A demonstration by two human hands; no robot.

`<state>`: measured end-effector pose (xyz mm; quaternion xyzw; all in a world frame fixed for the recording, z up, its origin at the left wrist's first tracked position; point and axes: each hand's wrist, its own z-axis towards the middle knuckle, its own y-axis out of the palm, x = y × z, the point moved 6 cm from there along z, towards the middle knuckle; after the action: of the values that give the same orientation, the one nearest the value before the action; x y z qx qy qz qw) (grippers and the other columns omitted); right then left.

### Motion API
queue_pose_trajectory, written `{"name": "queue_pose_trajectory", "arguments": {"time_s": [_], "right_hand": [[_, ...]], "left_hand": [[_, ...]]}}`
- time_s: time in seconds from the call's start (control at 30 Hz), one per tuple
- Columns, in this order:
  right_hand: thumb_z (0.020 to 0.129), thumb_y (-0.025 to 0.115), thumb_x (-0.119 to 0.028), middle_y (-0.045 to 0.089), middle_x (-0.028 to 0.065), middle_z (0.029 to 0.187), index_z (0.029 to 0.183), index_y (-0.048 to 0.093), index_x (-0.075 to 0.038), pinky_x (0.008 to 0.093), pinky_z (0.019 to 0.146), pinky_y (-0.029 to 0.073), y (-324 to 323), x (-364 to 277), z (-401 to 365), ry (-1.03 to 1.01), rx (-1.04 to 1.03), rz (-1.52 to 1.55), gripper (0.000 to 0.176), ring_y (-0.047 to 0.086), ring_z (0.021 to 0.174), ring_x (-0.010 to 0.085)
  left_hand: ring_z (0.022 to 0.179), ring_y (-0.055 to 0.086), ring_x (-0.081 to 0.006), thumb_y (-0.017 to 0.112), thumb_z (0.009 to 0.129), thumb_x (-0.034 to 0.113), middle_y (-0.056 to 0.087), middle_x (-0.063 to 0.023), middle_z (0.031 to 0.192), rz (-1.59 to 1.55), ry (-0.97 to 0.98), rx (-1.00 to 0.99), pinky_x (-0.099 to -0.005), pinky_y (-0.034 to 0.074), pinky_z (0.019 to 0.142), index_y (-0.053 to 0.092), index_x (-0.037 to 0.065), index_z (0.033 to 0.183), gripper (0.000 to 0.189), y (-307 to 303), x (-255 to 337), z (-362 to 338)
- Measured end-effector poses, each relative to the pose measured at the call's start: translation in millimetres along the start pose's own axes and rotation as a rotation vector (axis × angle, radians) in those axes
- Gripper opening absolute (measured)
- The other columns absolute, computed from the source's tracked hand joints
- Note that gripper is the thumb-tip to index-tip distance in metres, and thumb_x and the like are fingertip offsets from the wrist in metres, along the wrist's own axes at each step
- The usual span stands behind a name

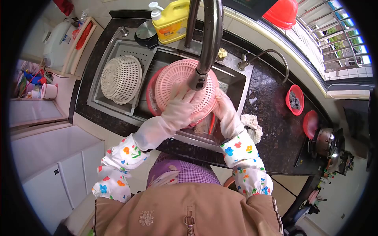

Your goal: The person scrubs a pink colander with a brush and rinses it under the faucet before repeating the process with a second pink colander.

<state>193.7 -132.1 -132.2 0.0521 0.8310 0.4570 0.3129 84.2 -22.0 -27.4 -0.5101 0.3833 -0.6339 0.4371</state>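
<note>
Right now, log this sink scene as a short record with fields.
left hand: gloved, fingers spread on the upturned pink colander
right hand: gloved, at the colander's right rim; grip unclear
under colander: red basin in the sink
left of basin: white colander
behind sink: yellow bottle
above: dark faucet
far right: small red bowl on the counter

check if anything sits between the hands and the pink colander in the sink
Nothing visible: the left hand lies on the pink colander and the right hand touches its right side. The tap hangs over it, not between them.
</note>
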Motion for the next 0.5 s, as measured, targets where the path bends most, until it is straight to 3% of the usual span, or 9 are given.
{"name": "queue_pose_trajectory", "arguments": {"time_s": [0.03, 0.2, 0.3, 0.37, 0.4, 0.43, 0.5], "right_hand": [[0.098, 0.048, -0.017, 0.066, 0.0119, 0.110, 0.113, 0.059, 0.003, 0.0357, 0.086, 0.053, 8, 10, 5, 0.032, -0.088, 0.044, 0.027, 0.065, 0.095, 0.0219], [0.096, 0.046, -0.009, 0.066, 0.0118, 0.102, 0.105, 0.057, 0.001, 0.0380, 0.083, 0.054, -21, 64, 50, 0.137, -0.008, 0.004, 0.017, 0.066, 0.091, 0.0241], [0.095, 0.044, -0.003, 0.066, 0.0138, 0.100, 0.097, 0.054, 0.000, 0.0400, 0.082, 0.054, 2, 66, 44, 0.178, 0.040, -0.005, 0.011, 0.065, 0.091, 0.0273], [0.094, 0.045, -0.003, 0.066, 0.0140, 0.100, 0.098, 0.053, 0.000, 0.0401, 0.083, 0.053, 3, 65, 38, 0.197, 0.058, -0.031, 0.010, 0.065, 0.092, 0.0268], [0.095, 0.048, -0.007, 0.066, 0.0126, 0.102, 0.101, 0.056, 0.000, 0.0398, 0.086, 0.052, -8, 63, 39, 0.141, 0.002, -0.010, 0.012, 0.065, 0.095, 0.0253], [0.095, 0.048, -0.007, 0.066, 0.0126, 0.102, 0.101, 0.056, 0.000, 0.0398, 0.086, 0.052, -8, 55, 36, 0.145, 0.000, -0.014, 0.012, 0.065, 0.095, 0.0253], [0.096, 0.051, -0.014, 0.067, 0.0101, 0.105, 0.107, 0.058, 0.000, 0.0381, 0.087, 0.052, -9, 25, 31, 0.011, 0.036, 0.011, 0.018, 0.064, 0.095, 0.0230]], "left_hand": [[0.132, 0.030, -0.0415, 0.061, 0.079, 0.046, 0.033, -0.0126, 0.146, 0.005, -0.001, -0.003, -0.0592, 0.014, 0.111, 0.035, 0.010, 0.144, 0.079, -2, -5, -6], [0.136, 0.029, -0.0388, 0.054, 0.088, 0.046, 0.038, -0.0141, 0.144, 0.096, -0.056, 0.115, -0.0554, 0.014, 0.111, 0.045, 0.009, 0.136, 0.061, -13, -45, -39], [0.134, 0.031, -0.0388, 0.052, 0.091, 0.041, 0.041, -0.0160, 0.142, 0.066, -0.119, 0.169, -0.0552, 0.015, 0.111, 0.050, 0.007, 0.130, 0.052, -33, -63, -53], [0.135, 0.031, -0.0387, 0.049, 0.092, 0.044, 0.042, -0.0148, 0.142, 0.041, -0.356, 0.168, -0.0560, 0.015, 0.111, 0.050, 0.008, 0.132, 0.053, -40, -85, -68], [0.131, 0.037, -0.0381, 0.052, 0.094, 0.035, 0.047, -0.0161, 0.137, 0.003, -0.354, 0.295, -0.0516, 0.022, 0.111, 0.050, 0.006, 0.131, 0.047, -51, -88, -75], [0.131, 0.037, -0.0381, 0.052, 0.094, 0.035, 0.047, -0.0161, 0.137, 0.003, -0.359, 0.299, -0.0516, 0.022, 0.111, 0.050, 0.006, 0.131, 0.047, -51, -93, -82], [0.125, 0.045, -0.0364, 0.056, 0.093, 0.025, 0.051, -0.0178, 0.132, -0.255, -0.456, 0.455, -0.0440, 0.031, 0.108, 0.050, 0.004, 0.130, 0.043, -49, -108, -103]]}}
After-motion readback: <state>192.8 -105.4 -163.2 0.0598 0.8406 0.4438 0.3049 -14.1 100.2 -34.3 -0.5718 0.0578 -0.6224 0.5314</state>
